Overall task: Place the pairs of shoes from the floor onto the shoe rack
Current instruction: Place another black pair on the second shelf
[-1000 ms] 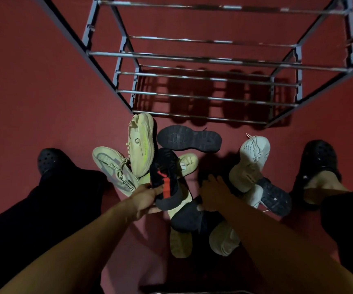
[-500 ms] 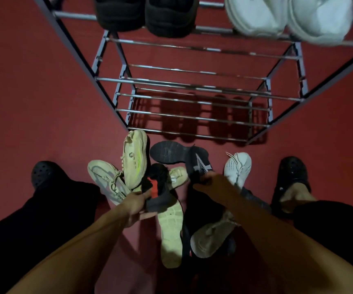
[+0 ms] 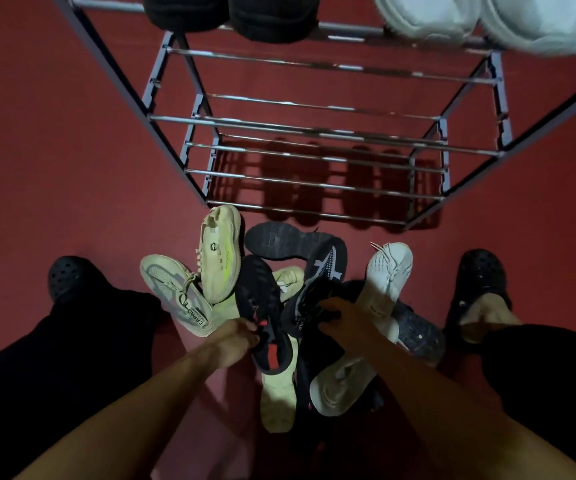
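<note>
A heap of shoes lies on the red floor in front of a metal shoe rack (image 3: 314,123). My left hand (image 3: 234,344) grips a black sneaker with a red mark (image 3: 262,313) at its heel end. My right hand (image 3: 342,317) grips a second dark sneaker with a pale stripe (image 3: 317,282) by its collar. Around them lie a beige shoe with a neon yellow stripe (image 3: 219,252), a grey-beige sneaker (image 3: 175,294), a white sneaker (image 3: 385,282) and a dark shoe lying sole up (image 3: 279,240). A black pair (image 3: 231,12) and a white pair (image 3: 480,15) sit on an upper shelf.
My feet in black clogs stand either side of the heap, the left clog (image 3: 68,275) and the right clog (image 3: 476,285). More pale shoes (image 3: 277,396) lie under my arms. The rack's lower rails (image 3: 314,185) hold nothing.
The view tilted up, bringing the upper shelf's shoes into sight. My right hand closed round the striped dark sneaker and raised it. My left hand kept its hold on the red-marked sneaker.
</note>
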`<action>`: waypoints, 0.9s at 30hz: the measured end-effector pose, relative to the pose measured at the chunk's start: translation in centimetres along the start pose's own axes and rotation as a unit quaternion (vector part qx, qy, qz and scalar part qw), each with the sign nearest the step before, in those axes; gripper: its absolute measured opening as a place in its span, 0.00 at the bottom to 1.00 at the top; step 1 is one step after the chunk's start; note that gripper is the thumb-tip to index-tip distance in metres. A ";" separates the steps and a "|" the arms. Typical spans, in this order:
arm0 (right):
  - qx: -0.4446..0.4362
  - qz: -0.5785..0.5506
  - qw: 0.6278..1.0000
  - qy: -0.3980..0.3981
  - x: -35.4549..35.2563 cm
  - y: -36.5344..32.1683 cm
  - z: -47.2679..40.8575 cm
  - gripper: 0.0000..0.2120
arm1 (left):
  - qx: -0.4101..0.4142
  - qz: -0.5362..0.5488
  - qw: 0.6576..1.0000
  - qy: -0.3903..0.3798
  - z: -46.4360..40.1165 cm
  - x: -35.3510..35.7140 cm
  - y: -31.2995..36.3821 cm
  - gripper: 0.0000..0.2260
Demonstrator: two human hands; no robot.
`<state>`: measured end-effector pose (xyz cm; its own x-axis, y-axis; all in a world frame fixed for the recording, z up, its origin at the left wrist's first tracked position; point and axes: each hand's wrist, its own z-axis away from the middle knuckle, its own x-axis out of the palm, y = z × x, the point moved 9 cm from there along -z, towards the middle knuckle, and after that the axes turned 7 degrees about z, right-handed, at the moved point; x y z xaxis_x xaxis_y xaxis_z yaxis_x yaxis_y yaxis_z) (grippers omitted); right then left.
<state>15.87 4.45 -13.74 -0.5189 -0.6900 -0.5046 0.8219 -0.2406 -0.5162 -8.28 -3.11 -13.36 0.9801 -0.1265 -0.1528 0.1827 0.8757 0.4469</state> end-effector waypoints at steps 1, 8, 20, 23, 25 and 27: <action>-0.001 0.006 1.000 -0.009 1.0 0.2 -0.8 0.20 | 0.003 -0.010 1.000 -0.017 -0.6 0.7 -0.3 0.08; -0.014 0.161 0.973 -0.167 8.6 4.7 -0.1 0.38 | 0.014 -0.127 0.985 -0.119 -2.0 4.7 -2.3 0.20; 0.083 0.109 0.990 0.043 6.3 6.6 -0.2 0.33 | 0.056 -0.294 0.949 -0.099 -3.6 4.6 -3.9 0.33; 0.036 0.045 0.997 0.051 5.6 6.2 -0.5 0.23 | 0.054 -0.278 0.954 -0.101 -3.6 4.5 -3.5 0.31; 0.005 0.017 1.000 0.008 5.5 6.0 -0.2 0.19 | 0.038 -0.275 0.955 -0.105 -3.2 4.5 -3.5 0.30; -0.015 0.000 1.000 -0.010 4.5 5.8 0.5 0.17 | 0.027 -0.250 0.961 -0.112 -3.0 4.7 -3.8 0.32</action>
<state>18.39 -0.41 -18.65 -0.5146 -0.7035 -0.4902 0.8140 -0.2212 -0.5371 -4.66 -5.64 -18.45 0.7597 -0.6278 -0.1694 0.6332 0.6550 0.4124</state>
